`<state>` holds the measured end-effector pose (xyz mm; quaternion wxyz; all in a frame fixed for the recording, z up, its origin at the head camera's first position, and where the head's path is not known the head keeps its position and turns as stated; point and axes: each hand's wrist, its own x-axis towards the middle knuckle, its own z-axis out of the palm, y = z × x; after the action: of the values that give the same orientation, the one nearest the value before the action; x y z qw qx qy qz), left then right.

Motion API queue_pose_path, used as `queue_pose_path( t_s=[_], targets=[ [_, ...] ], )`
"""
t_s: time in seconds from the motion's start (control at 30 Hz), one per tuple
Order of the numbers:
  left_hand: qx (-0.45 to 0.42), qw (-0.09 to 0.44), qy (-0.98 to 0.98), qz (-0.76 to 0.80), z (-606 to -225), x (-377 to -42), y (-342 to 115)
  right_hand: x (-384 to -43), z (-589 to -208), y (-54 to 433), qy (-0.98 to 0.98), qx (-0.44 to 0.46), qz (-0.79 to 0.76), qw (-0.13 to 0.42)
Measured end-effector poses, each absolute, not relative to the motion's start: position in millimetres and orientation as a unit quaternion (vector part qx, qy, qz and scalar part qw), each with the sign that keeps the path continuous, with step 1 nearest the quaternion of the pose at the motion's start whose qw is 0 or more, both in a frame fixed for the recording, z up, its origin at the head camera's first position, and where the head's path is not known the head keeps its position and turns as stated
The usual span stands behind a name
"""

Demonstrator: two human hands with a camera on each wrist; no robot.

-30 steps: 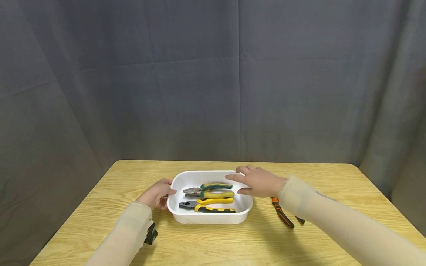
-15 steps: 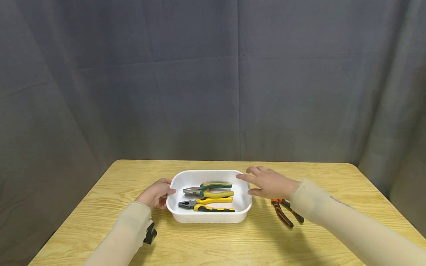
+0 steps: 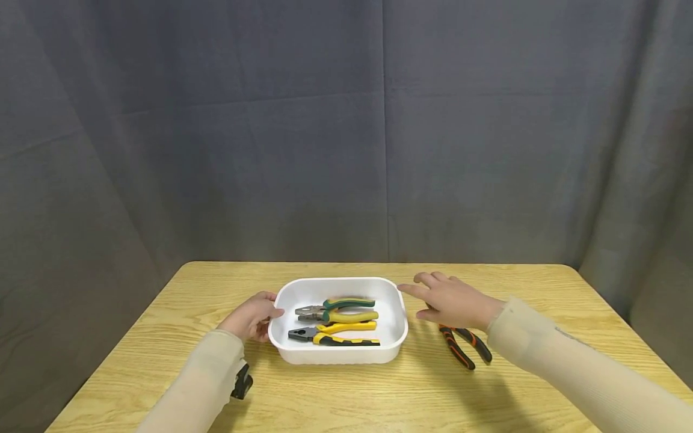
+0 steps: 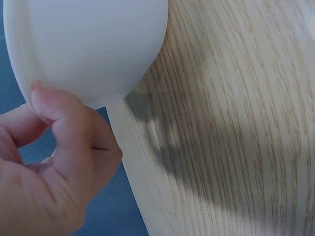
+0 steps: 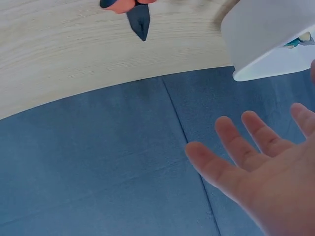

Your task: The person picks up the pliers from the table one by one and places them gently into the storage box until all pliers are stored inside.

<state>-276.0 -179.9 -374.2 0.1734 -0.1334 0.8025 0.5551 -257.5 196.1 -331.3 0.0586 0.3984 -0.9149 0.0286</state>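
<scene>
A white plastic tub holds pliers with green-and-yellow handles and, nearer the front, pliers with yellow-and-black handles. My left hand pinches the tub's left end, thumb over the rim; the left wrist view shows this hand against the tub's wall. Just off the tub's right end hovers my right hand, fingers spread and holding nothing. Beneath it, black-and-orange pliers lie on the table, their head hidden by the hand. That head shows in the right wrist view.
The wooden table has rounded back corners. A grey curtain hangs behind it. A small black device is fixed under the left wrist.
My right hand has moved right, from over the tub's right end to beside it, uncovering more of the black-and-orange pliers' handles. The left hand keeps its hold on the tub.
</scene>
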Motion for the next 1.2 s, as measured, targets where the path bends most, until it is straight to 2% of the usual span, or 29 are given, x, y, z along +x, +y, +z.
queue_pose_path(
  t_s=[0.67, 1.2],
  targets=[
    [-0.138, 0.17, 0.8, 0.559, -376.7, -275.9, -183.4, -241.3, -347.2, 217.5, -0.935, 0.339, -0.02, 0.105],
    [-0.131, 0.172, 0.799, 0.561, -377.6, -275.4, -182.9, -233.5, -366.9, 225.6, -0.948, 0.308, 0.001, 0.08]
  ],
)
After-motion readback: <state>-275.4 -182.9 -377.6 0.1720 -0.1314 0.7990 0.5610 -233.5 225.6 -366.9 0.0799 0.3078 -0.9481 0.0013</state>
